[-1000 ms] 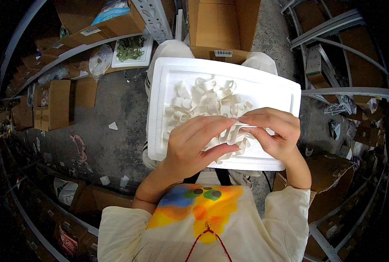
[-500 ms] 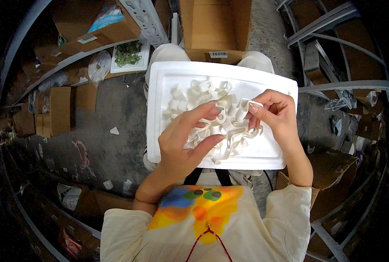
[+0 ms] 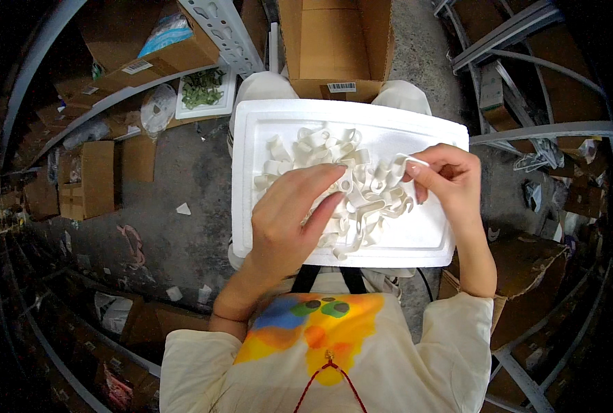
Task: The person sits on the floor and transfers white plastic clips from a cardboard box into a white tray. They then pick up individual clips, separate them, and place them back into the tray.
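A shallow white foam tray [image 3: 423,237] rests across my lap, holding a tangled heap of curled white strips [image 3: 330,141] that look soft and have holes near their ends. My right hand [image 3: 445,173] is over the tray's right side, thumb and fingers pinching one white strip [image 3: 411,160] at its upper end. Over the left part of the heap is my left hand [image 3: 289,210], thumb and index finger apart and curved around a holed strip end [image 3: 346,186]. Whether they touch it is hard to see. The left hand's other fingers are largely hidden behind the index finger.
Beyond my knees stands an open cardboard box [image 3: 337,45]. A smaller white tray [image 3: 217,109] with green pieces sits at the back left, beside a shelf post [image 3: 220,27]. Metal racking [image 3: 547,133] lines the right. Scraps [image 3: 183,208] lie on the floor.
My left thumb has come closer to the index finger, narrowing the gap. My right hand has shifted slightly right with the strip, which looks more stretched out from the heap.
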The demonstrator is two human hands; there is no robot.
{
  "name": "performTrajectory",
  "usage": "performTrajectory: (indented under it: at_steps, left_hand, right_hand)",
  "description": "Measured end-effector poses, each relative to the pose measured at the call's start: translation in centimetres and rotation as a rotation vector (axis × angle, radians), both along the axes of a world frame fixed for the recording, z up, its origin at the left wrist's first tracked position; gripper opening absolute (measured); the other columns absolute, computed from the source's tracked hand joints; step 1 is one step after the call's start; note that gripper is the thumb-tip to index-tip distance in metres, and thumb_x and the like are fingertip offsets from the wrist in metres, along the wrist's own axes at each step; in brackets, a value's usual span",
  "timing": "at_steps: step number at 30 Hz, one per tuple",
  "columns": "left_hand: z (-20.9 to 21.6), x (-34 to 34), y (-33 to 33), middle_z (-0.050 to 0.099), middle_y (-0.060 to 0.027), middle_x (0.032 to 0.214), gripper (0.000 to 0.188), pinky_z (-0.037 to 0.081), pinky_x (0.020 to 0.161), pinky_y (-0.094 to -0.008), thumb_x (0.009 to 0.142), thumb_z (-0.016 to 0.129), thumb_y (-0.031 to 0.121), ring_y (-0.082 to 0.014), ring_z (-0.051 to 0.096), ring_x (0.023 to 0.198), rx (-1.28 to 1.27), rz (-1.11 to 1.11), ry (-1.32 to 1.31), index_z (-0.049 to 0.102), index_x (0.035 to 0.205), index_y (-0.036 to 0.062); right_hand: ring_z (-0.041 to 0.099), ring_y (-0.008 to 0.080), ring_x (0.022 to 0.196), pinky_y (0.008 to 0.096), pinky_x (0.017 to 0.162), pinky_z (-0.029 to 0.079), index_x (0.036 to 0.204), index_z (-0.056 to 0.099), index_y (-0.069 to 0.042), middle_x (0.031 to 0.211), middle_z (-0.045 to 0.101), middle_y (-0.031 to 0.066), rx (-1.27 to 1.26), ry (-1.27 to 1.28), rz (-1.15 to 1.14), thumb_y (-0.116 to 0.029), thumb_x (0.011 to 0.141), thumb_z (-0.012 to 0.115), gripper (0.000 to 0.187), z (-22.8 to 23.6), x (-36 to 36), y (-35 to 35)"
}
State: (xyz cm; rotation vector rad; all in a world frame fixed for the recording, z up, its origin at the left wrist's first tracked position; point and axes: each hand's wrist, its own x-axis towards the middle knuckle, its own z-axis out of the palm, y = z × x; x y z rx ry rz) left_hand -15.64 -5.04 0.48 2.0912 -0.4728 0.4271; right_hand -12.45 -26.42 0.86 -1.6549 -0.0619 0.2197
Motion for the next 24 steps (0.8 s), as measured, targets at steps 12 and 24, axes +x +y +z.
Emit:
performTrajectory:
  at_steps: [12, 24]
  left_hand:
    - [0.1, 3.4, 0.6, 0.058, -0.0065, 0.09, 0.021, 0.045, 0.075, -0.0312, 0.066, 0.061, 0.002, -0.0239, 0.053, 0.089, 0.384, -0.173, -0.108, 0.06, 0.087, 0.0037]
    - [0.9, 3.5, 0.8, 0.054, -0.0033, 0.101, 0.032, 0.032, 0.092, -0.0407, 0.065, 0.062, 0.014, -0.0229, 0.044, 0.104, 0.584, -0.412, 0.016, 0.056, 0.096, 0.0085]
  right_hand:
    - [0.047, 0.0042, 0.045, 0.0162, 0.04, 0.036, 0.078, 0.063, 0.003, 0.061, 0.06, 0.005, -0.232, -0.158, -0.168, -0.004, 0.073, 0.063, 0.008, -0.3, -0.7, -2.9]
    - [0.048, 0.0055, 0.045, 0.0165, 0.04, 0.036, 0.079, 0.063, 0.003, 0.066, 0.06, 0.0069, -0.292, -0.241, -0.043, 0.0, 0.071, 0.063, 0.008, -0.2, -1.2, -2.6]
